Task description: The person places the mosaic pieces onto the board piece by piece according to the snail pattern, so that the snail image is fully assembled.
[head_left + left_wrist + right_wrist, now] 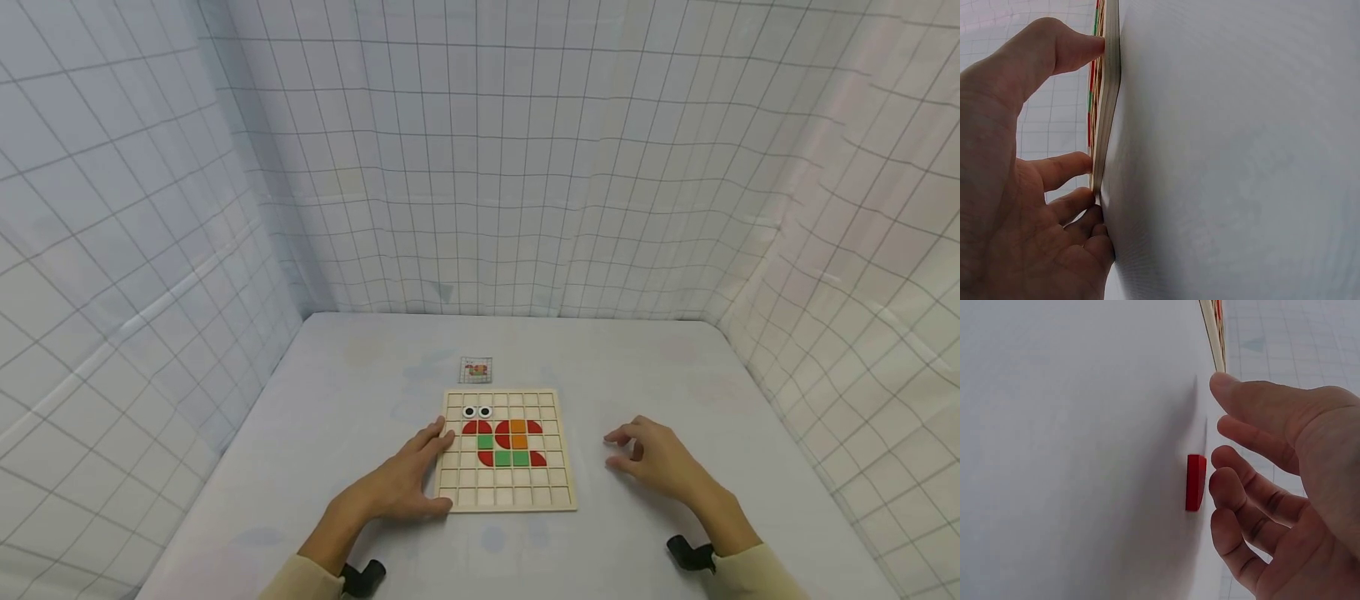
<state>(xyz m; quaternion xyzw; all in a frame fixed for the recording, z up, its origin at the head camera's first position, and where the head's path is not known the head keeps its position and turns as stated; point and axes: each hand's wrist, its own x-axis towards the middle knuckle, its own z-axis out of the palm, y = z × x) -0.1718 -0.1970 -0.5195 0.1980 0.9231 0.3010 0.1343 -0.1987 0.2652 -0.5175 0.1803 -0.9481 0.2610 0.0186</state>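
Observation:
A wooden grid board (468,498) lies on the table with red quarter-round tiles (486,458), green square tiles (502,458) and orange square tiles (517,442) in its cells. Two round eye pieces (477,412) sit near its top left. My left hand (408,482) rests at the board's left side, thumb at the near corner and fingers spread along the edge. Right of the board, my right hand (660,457) hovers with loosely bent fingers and nothing between them. In the right wrist view, a red tile (1194,482) lies on the table beside those fingers; the hand hides it from the head view.
A small picture card (476,370) with a similar coloured pattern lies just beyond the board. White cloth walls (487,167) with a grid pattern stand behind and on both sides of the white table (622,358).

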